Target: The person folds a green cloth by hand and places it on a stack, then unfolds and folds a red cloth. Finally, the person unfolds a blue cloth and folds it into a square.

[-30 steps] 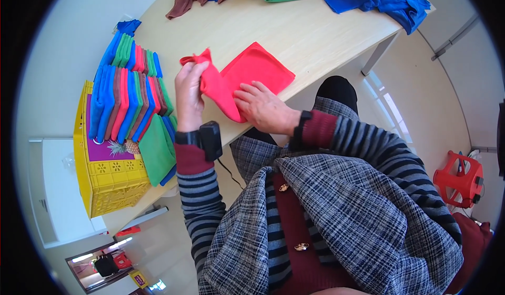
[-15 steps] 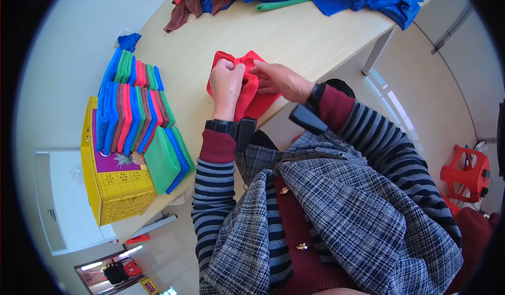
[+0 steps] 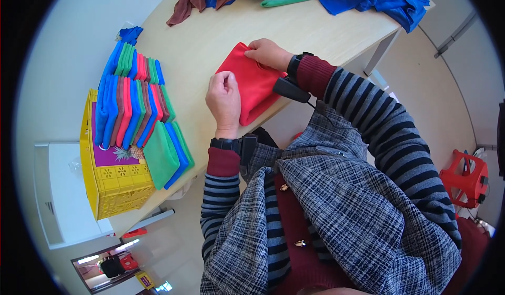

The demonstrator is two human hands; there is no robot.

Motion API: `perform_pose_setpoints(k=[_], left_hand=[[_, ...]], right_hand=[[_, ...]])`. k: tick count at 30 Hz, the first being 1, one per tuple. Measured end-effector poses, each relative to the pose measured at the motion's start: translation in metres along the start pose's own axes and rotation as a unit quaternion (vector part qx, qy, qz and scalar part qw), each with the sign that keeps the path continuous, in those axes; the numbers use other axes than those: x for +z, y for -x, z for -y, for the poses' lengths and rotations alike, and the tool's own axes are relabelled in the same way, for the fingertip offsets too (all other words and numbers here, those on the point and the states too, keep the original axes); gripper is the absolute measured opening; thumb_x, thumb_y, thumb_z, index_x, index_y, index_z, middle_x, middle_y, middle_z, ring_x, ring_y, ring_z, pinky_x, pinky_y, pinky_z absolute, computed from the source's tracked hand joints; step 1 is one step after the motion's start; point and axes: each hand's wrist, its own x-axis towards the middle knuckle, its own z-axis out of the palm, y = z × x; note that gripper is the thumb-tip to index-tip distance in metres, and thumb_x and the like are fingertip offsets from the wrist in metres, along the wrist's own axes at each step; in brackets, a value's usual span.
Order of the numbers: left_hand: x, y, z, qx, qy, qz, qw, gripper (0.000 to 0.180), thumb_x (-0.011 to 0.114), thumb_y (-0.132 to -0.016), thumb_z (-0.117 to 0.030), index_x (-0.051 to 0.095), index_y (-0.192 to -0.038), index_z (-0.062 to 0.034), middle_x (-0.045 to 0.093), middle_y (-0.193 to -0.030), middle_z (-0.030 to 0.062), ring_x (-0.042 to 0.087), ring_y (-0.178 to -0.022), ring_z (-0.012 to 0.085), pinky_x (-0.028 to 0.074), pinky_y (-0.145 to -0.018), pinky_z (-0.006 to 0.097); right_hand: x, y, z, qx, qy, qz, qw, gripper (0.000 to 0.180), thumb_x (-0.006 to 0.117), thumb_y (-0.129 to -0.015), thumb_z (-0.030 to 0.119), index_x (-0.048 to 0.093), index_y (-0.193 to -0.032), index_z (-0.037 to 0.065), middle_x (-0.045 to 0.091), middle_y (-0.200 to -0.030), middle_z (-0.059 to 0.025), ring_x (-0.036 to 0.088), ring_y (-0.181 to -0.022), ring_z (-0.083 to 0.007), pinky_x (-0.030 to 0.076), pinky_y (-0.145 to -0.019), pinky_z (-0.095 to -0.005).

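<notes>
While the right hand (image 3: pixel 269 53) pinches the red cloth (image 3: pixel 258 83), left hand (image 3: pixel 223 101) curled, folded cloths (image 3: pixel 126 106) stand leftward; loose cloths (image 3: pixel 371 8) remain beyond.

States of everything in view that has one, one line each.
Red cloth: folded over, lying on the table
Left hand: curled closed at the red cloth's left edge, grip unclear
Right hand: pinching the red cloth's far edge
Row of coloured cloths: folded, packed side by side
Front green cloth: folded
Blue cloths: unfolded, heaped loosely
Brown cloths: loose, crumpled
</notes>
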Motion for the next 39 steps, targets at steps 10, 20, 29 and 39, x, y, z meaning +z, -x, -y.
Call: perform_pose_setpoints(k=[10, 20, 29, 39], left_hand=[[0.027, 0.024, 0.031, 0.093, -0.107, 0.122, 0.982, 0.059, 0.05, -0.103, -0.041, 0.046, -0.145, 0.0002, 0.038, -0.155, 0.0221, 0.03, -0.146, 0.0378, 0.023, -0.12, 0.048], [0.028, 0.026, 0.021, 0.089, -0.208, 0.175, 0.958, 0.068, 0.047, -0.103, -0.048, 0.035, -0.154, -0.0044, 0.03, -0.161, 0.0202, 0.021, -0.151, 0.0376, 0.015, -0.122, 0.054], [0.023, 0.028, 0.016, 0.073, -0.191, 0.188, 0.961, 0.071, 0.051, -0.099, -0.053, 0.038, -0.154, -0.009, 0.029, -0.162, 0.0189, 0.019, -0.151, 0.0407, 0.016, -0.119, 0.063], [0.02, 0.029, 0.018, 0.103, -0.204, 0.152, 0.962, 0.073, 0.057, -0.095, -0.051, 0.041, -0.151, -0.0053, 0.034, -0.159, 0.0192, 0.024, -0.149, 0.0417, 0.016, -0.118, 0.064]], right_hand=[[-0.007, -0.006, -0.012, -0.029, 0.159, -0.064, 0.985, 0.038, 0.057, -0.094, 0.03, 0.068, -0.113, -0.002, 0.069, -0.11, -0.0247, 0.065, -0.106, -0.0395, 0.05, -0.096, -0.0444], [-0.008, 0.059, 0.001, -0.068, 0.263, -0.084, 0.959, 0.047, 0.06, -0.095, 0.027, 0.052, -0.134, 0.002, 0.069, -0.106, -0.0258, 0.069, -0.092, -0.0406, 0.056, -0.082, -0.0468], [0.002, 0.09, -0.006, -0.022, 0.31, -0.142, 0.94, 0.036, 0.058, -0.096, 0.02, 0.053, -0.128, 0.004, 0.07, -0.099, -0.0228, 0.069, -0.088, -0.039, 0.056, -0.077, -0.0467], [-0.002, 0.087, 0.041, -0.132, 0.362, -0.08, 0.919, 0.04, 0.058, -0.096, 0.021, 0.053, -0.132, 0.003, 0.06, -0.128, -0.0219, 0.06, -0.114, -0.0384, 0.051, -0.093, -0.0451]])
